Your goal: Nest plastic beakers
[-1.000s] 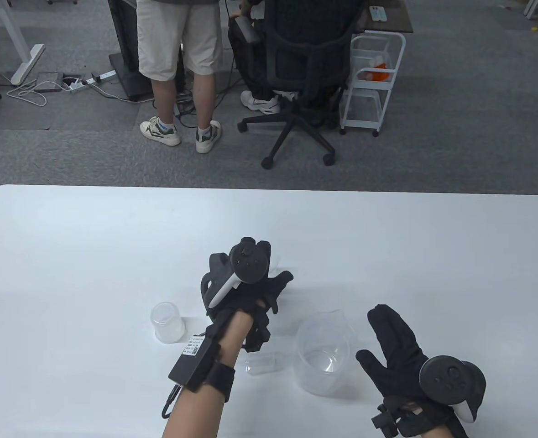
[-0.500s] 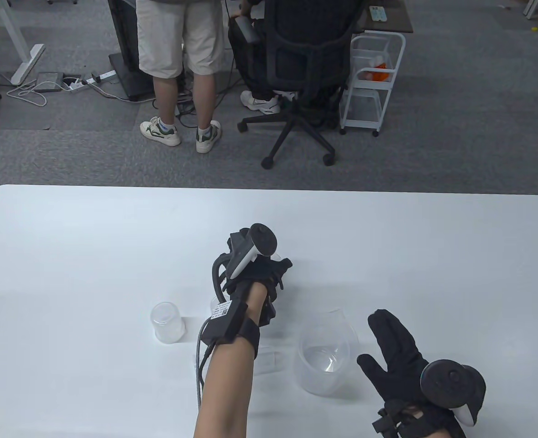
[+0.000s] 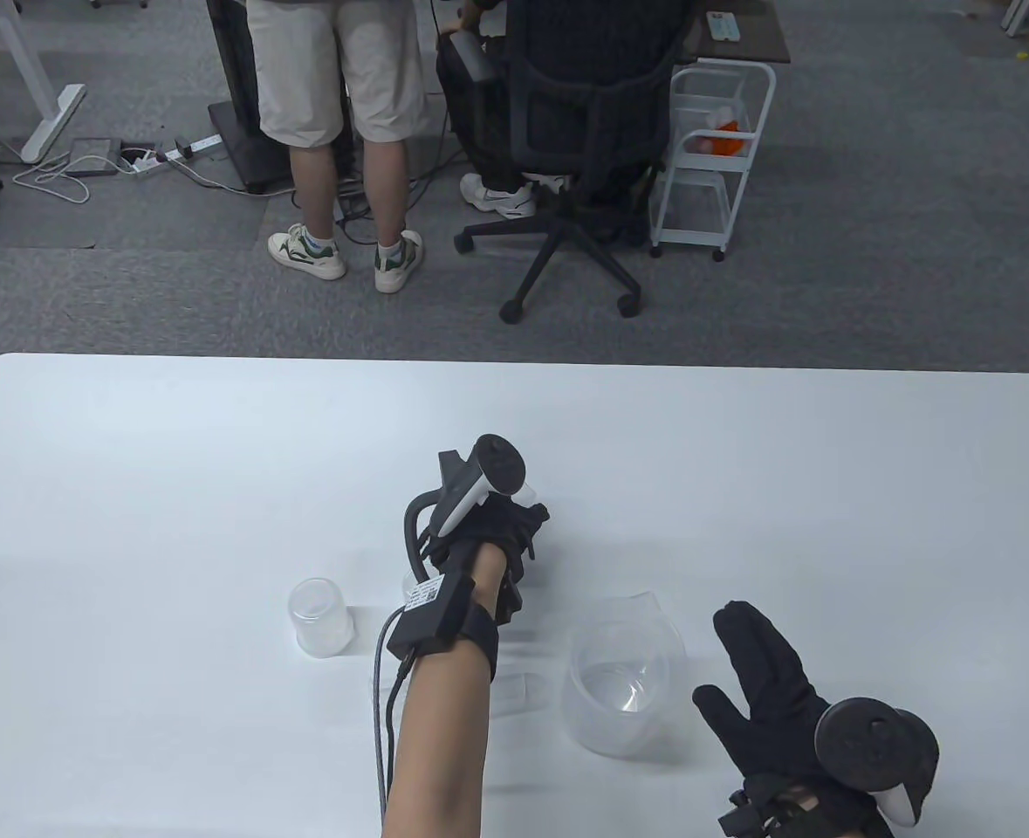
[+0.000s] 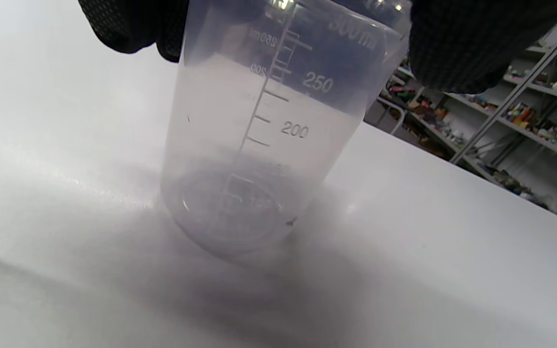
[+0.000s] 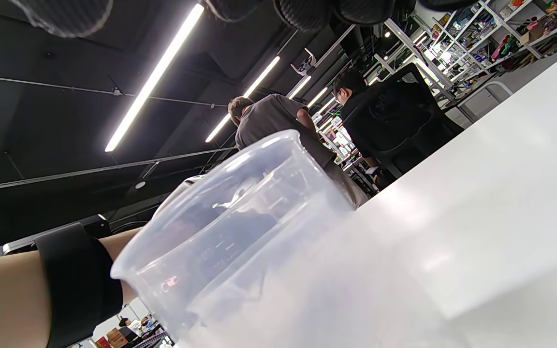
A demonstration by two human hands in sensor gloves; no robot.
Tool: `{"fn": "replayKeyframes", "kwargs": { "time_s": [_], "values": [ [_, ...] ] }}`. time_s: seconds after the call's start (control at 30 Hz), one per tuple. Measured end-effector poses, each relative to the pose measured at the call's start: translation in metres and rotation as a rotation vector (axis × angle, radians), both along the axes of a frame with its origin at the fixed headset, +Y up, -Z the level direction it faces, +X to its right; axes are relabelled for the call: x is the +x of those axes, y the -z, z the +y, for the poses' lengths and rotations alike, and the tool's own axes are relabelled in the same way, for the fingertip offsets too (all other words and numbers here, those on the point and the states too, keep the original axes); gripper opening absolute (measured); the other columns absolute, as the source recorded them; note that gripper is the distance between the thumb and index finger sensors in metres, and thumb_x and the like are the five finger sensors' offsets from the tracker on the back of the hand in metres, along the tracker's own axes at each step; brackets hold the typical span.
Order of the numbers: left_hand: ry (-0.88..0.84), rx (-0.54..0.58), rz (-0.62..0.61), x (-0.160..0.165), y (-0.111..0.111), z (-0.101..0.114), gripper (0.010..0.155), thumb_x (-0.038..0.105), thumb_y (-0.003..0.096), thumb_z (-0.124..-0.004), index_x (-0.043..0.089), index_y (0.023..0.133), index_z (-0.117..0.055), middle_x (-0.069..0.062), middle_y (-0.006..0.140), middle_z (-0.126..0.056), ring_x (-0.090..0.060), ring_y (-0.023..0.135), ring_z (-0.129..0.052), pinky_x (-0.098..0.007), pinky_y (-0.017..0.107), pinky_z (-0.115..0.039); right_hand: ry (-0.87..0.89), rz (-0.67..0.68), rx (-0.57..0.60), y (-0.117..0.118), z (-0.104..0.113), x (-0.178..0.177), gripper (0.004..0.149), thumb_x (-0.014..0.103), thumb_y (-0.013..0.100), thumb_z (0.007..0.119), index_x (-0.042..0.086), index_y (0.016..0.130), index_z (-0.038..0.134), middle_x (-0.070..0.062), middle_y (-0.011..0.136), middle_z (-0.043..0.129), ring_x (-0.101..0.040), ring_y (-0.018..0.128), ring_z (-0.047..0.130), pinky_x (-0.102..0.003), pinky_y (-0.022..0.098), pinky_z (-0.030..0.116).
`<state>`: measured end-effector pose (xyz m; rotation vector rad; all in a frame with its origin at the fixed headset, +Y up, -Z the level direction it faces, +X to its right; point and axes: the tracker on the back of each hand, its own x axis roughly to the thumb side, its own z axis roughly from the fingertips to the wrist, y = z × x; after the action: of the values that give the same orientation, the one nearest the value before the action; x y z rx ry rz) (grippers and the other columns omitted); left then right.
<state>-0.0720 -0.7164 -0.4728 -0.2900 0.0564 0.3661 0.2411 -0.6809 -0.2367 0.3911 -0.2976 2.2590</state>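
My left hand (image 3: pixel 514 528) grips the rim of a clear 300 ml beaker (image 4: pixel 254 159) from above. The beaker's base is at the white table (image 3: pixel 174 454), and in the table view the hand hides nearly all of it. The left fingers (image 4: pixel 467 43) show on both sides of the rim. A large clear beaker (image 3: pixel 623 685) stands upright to the right of my left forearm; it also shows in the right wrist view (image 5: pixel 240 232). A small beaker (image 3: pixel 320 615) stands to the left. A tiny beaker (image 3: pixel 514 694) lies by the forearm. My right hand (image 3: pixel 771 676) is open and empty beside the large beaker.
Beyond the table's far edge are a person standing (image 3: pixel 339 131), a person in an office chair (image 3: pixel 579 131) and a white wire cart (image 3: pixel 710 148). My left forearm (image 5: pixel 17 295) lies just left of the large beaker.
My left hand has turned at the wrist and closed over the 300 ml beaker's rim. My right hand has drifted slightly back and to the right, still open.
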Motion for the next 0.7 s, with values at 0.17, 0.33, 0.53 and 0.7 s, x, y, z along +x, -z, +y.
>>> {"fn": "replayKeyframes", "kwargs": {
  "time_s": [0.17,0.33,0.53,0.7],
  "values": [
    [-0.09,0.06,0.008,-0.005,-0.006,0.015,0.089,0.061,0.043,-0.071,0.015,0.106,-0.03,-0.023,0.109,-0.037,-0.048,0.093,-0.066,-0.056,0.062,-0.065,-0.006,0.002,-0.016,0.001,-0.002,-0.001,0.079,0.063,0.048,0.068,0.013,0.104,0.044,-0.021,0.115,0.045,-0.051,0.103,0.048,-0.069,0.065,0.049],
    [-0.119,0.132,-0.048,-0.006,-0.019,0.05,0.088,0.061,0.0433,-0.072,0.015,0.107,-0.03,-0.022,0.11,-0.036,-0.048,0.094,-0.065,-0.056,0.063,-0.064,-0.014,-0.001,-0.022,0.002,-0.003,-0.001,0.079,0.063,0.048,0.068,0.013,0.104,0.044,-0.021,0.115,0.045,-0.051,0.103,0.048,-0.069,0.065,0.049],
    [-0.138,0.21,-0.152,-0.002,-0.053,0.098,0.088,0.06,0.0441,-0.071,0.015,0.107,-0.029,-0.023,0.11,-0.034,-0.049,0.095,-0.063,-0.057,0.064,-0.062,-0.007,-0.002,-0.028,0.002,-0.003,0.0,0.079,0.063,0.048,0.068,0.013,0.104,0.044,-0.021,0.115,0.045,-0.051,0.102,0.048,-0.069,0.065,0.049],
    [-0.129,0.279,-0.268,0.007,-0.087,0.136,0.088,0.06,0.0446,-0.071,0.014,0.107,-0.03,-0.023,0.11,-0.034,-0.05,0.095,-0.063,-0.057,0.064,-0.062,-0.003,-0.004,-0.032,0.002,-0.004,0.0,0.079,0.063,0.048,0.068,0.013,0.104,0.044,-0.021,0.115,0.045,-0.051,0.103,0.048,-0.069,0.065,0.049]
  ]
}}
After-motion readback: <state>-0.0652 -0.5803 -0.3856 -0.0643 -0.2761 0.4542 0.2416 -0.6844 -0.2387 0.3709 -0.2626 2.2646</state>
